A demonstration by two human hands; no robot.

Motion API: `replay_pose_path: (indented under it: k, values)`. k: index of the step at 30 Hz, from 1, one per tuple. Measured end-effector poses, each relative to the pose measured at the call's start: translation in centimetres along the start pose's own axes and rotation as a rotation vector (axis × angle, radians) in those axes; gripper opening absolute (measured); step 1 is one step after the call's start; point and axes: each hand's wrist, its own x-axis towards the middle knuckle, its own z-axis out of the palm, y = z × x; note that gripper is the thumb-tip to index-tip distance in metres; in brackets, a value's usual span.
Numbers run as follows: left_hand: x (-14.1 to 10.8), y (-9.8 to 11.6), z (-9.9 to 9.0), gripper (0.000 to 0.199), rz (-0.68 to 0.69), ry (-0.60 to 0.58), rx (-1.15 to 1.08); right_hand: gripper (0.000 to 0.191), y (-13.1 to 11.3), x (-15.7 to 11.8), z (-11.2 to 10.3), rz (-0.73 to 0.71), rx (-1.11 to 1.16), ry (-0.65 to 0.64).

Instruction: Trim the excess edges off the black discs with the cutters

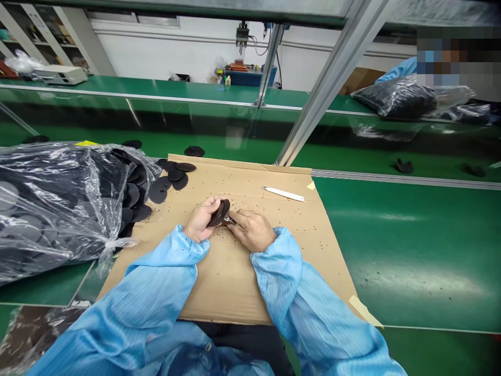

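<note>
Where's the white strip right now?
In the head view, the white strip lies on the cardboard, beyond the right hand and near the cardboard's far right corner.

Cut off at left edge: plastic bag [58,209]. Pixelated at upper right: person [400,68]. Partly covered by right hand [255,230]: metal tool [230,220]. Too small to identify: dark specks [321,243].

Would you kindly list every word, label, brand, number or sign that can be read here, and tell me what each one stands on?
None can be read.
White strip on the cardboard: any marking is too small.
Small bottle and grey box at the back: too small or blurred.
Black disc in the left hand: no legible text.
</note>
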Motion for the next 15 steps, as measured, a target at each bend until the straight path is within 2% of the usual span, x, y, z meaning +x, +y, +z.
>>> replay_pose_path:
  k: [4, 7, 11, 15]
  values:
    - [-0.2, -0.1, 0.3, 0.015, 0.031, 0.017, 0.046, 0.024, -0.4, 0.0, -0.1, 0.046, -0.026, -0.061]
    - [-0.2, -0.2, 0.4, 0.018, 0.025, 0.012, 0.046, 0.024, -0.6, -0.1, 0.4, 0.067, -0.003, -0.042]
    - [0.1, -0.4, 0.3, 0.024, 0.094, 0.02, -0.044, 0.028, -0.1, -0.4, 1.3, 0.064, 0.037, 0.151]
    - [0.7, -0.4, 0.5, 0.03, 0.192, 0.085, -0.145, 0.035, 2.3, -0.3, 1.8, 0.119, -0.053, 0.329]
